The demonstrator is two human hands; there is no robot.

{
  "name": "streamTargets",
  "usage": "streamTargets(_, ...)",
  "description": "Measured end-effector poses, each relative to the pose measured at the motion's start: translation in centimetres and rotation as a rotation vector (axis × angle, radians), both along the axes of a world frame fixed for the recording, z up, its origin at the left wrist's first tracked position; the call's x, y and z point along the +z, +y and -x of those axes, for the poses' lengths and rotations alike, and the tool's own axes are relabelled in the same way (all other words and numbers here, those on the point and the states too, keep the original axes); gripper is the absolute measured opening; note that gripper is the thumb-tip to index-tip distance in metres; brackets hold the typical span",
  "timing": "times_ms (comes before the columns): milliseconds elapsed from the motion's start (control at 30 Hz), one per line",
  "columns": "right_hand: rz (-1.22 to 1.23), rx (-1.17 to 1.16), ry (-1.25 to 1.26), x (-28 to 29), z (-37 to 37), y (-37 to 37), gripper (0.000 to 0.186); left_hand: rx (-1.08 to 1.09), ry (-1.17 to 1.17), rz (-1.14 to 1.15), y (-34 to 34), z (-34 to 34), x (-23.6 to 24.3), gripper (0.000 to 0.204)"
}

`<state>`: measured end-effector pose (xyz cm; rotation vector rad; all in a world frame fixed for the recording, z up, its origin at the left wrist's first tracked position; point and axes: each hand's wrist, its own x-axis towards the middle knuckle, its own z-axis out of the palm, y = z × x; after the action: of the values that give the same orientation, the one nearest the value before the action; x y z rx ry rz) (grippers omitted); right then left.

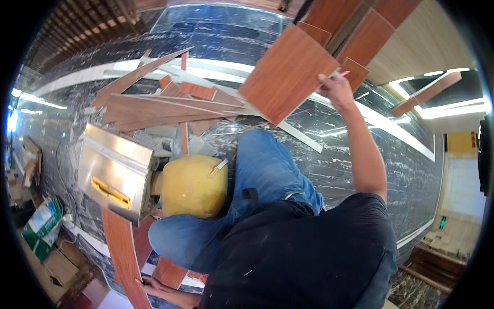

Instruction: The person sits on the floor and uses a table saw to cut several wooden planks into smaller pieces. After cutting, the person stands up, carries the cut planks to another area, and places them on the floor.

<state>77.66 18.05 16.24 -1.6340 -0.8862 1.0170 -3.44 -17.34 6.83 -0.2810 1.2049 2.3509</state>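
Note:
My right hand (337, 91) is stretched out ahead, closed on the near right edge of a wide reddish-brown wood-grain board (288, 74). A thin orange-tipped stick (344, 73), perhaps a pencil, pokes out by its fingers. Low on the left, my left hand (156, 289) grips the edge of a long narrow wood-grain plank (122, 252); some of its fingers are hidden. The plank's far end meets a metal-topped table saw (116, 167) with a yellow slot insert. Beside the saw, a yellow rounded container (194, 185) stands by my knees.
Offcuts (164, 110) and thin strips lie heaped on the dark marble-look floor (226, 28) ahead. More reddish-brown boards (368, 38) lie at the far right. A green-and-white bag (43, 226) and cardboard (72, 252) are at the left.

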Motion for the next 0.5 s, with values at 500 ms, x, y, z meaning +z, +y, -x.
streamTargets(500, 0.03, -0.203, -0.49, -10.5, -35.7, -1.8, 0.029, -0.212, 0.913, 0.76, 2.5, -6.6, 3.2, 0.023)
